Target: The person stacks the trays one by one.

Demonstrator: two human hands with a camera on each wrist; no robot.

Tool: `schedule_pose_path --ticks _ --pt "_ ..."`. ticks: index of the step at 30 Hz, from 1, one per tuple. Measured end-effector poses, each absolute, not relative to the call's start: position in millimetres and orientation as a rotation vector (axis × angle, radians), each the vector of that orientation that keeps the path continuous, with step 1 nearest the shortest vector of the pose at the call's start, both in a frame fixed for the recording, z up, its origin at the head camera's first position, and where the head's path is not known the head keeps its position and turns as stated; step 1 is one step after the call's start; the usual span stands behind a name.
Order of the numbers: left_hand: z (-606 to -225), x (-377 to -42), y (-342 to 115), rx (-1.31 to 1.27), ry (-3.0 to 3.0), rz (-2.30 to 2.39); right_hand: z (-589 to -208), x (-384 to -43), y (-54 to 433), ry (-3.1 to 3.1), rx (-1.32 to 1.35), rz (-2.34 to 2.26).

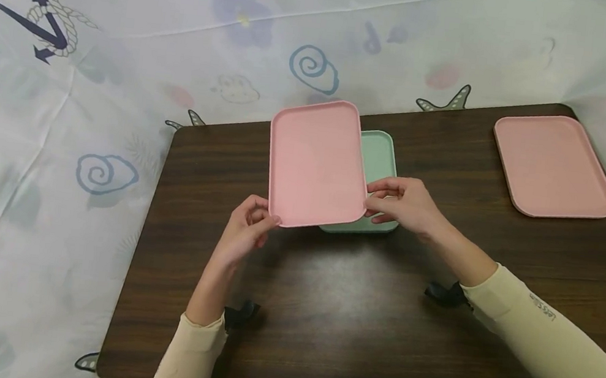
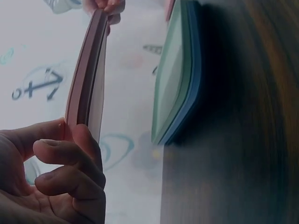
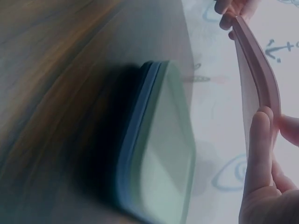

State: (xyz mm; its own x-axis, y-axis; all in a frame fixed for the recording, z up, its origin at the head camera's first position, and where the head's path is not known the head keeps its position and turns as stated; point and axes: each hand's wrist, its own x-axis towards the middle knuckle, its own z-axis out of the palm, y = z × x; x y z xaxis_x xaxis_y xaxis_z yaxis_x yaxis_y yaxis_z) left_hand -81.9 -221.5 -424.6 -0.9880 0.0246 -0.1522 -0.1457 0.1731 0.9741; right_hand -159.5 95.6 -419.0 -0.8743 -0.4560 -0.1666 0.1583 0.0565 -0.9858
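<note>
A pink rectangular tray (image 1: 319, 163) with a low raised rim is held up above the table by both hands. My left hand (image 1: 246, 229) pinches its near left corner between thumb and fingers. At the near right corner, my right hand (image 1: 403, 204) pinches the rim. Beneath and slightly right of it sits a green tray (image 1: 380, 154), partly hidden by the pink one in the head view. The left wrist view shows a blue tray (image 2: 195, 79) stacked under the green tray (image 2: 172, 77), both lying on the table.
A second, larger pink tray (image 1: 555, 166) lies at the far right of the dark wooden table (image 1: 188, 275). A patterned cloth (image 1: 144, 61) hangs behind the table and along its left side.
</note>
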Motion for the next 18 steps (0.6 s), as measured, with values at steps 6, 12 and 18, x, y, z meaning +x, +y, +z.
schedule_pose_path --ticks 6,12,18 --pt "-428 -89 -199 -0.062 2.29 1.917 -431 -156 122 1.926 -0.289 -1.864" --pt "-433 -100 -184 -0.02 2.286 1.823 -443 -155 142 1.953 -0.262 -1.854" --pt "-446 -107 -174 0.01 2.316 1.727 -452 -157 156 1.986 -0.248 -1.821"
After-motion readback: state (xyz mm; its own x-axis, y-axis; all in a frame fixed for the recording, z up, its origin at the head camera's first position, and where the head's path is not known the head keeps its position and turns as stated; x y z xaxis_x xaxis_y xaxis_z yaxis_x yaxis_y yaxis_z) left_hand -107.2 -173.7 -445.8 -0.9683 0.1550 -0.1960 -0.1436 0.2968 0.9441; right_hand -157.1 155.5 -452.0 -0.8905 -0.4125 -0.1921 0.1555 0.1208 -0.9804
